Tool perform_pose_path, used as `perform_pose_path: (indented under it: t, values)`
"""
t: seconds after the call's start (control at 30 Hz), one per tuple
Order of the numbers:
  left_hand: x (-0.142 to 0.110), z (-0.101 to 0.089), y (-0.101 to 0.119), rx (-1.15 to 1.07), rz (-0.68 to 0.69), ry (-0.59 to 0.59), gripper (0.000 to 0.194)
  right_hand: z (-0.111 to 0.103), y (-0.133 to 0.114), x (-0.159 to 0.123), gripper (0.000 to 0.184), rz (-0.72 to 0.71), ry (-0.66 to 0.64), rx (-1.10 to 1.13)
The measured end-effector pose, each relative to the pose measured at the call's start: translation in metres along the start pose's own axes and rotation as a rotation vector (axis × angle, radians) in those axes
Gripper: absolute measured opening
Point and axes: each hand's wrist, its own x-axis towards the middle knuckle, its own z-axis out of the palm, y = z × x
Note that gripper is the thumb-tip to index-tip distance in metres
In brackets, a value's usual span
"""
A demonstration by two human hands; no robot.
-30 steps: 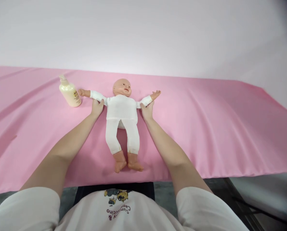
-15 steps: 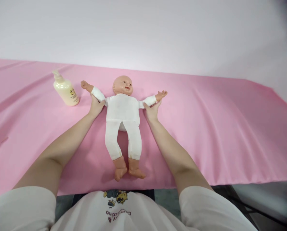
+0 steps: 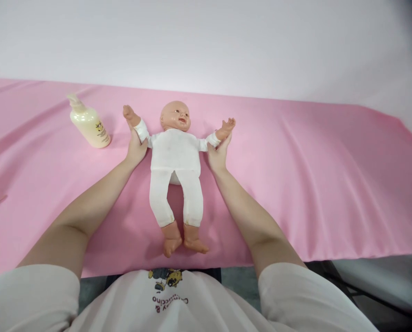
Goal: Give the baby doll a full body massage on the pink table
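A baby doll [image 3: 175, 150] with a white cloth body lies on its back, its head away from me and its bare feet towards me. My left hand [image 3: 137, 146] is closed around the doll's arm on the left, thumb on the white sleeve and fingers mostly hidden behind it. On the other side, my right hand [image 3: 218, 154] grips the doll's other arm the same way, its fingers behind the forearm. Both doll arms are bent up and outward, with the doll's hands raised above my grip.
A pale yellow pump bottle [image 3: 90, 127] stands to the left of the doll. Pink cloth [image 3: 296, 184] with folds covers the table, whose near edge lies just in front of my body. A white wall [image 3: 206, 46] rises behind the table.
The doll's arms have bent inward and upward in my hands, bringing its hands closer to its head. The whole view has shifted slightly; the bottle remains beside the doll.
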Motion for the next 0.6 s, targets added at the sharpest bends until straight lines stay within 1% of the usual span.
perform_pose_path:
  t: [0.07,0.1,0.17,0.23,0.3,0.33,0.4,0.43,0.5,0.6]
  values:
    - [-0.002,0.002,0.009,0.033,0.024,-0.021,0.087,0.0,-0.005,-0.003,0.09,-0.032,-0.036,-0.015]
    - [-0.003,0.003,0.012,0.057,0.041,-0.053,0.082,0.001,-0.006,-0.004,0.085,-0.041,-0.066,-0.019]
    - [-0.005,0.004,0.018,0.12,0.08,-0.156,0.068,0.002,-0.004,-0.006,0.073,-0.063,-0.168,-0.041]
    - [-0.006,0.005,0.022,0.185,0.104,-0.252,0.059,0.003,-0.001,-0.007,0.061,-0.107,-0.3,-0.068]
    - [-0.006,0.006,0.025,0.226,0.113,-0.294,0.057,0.004,0.003,-0.007,0.054,-0.149,-0.382,-0.081]
    - [-0.006,0.006,0.026,0.227,0.111,-0.292,0.057,0.005,0.004,-0.008,0.053,-0.158,-0.392,-0.078]
    - [-0.006,0.006,0.024,0.187,0.093,-0.257,0.055,0.005,0.006,-0.008,0.053,-0.13,-0.352,-0.041]
    - [-0.006,0.006,0.021,0.155,0.075,-0.226,0.052,0.006,0.007,-0.007,0.054,-0.093,-0.317,-0.012]
    - [-0.004,0.005,0.01,0.092,0.008,-0.138,0.051,0.006,0.012,-0.005,0.065,0.016,-0.224,0.049]
    - [-0.001,0.003,-0.013,0.043,-0.139,0.019,0.058,0.007,0.022,-0.001,0.084,0.17,-0.062,0.113]
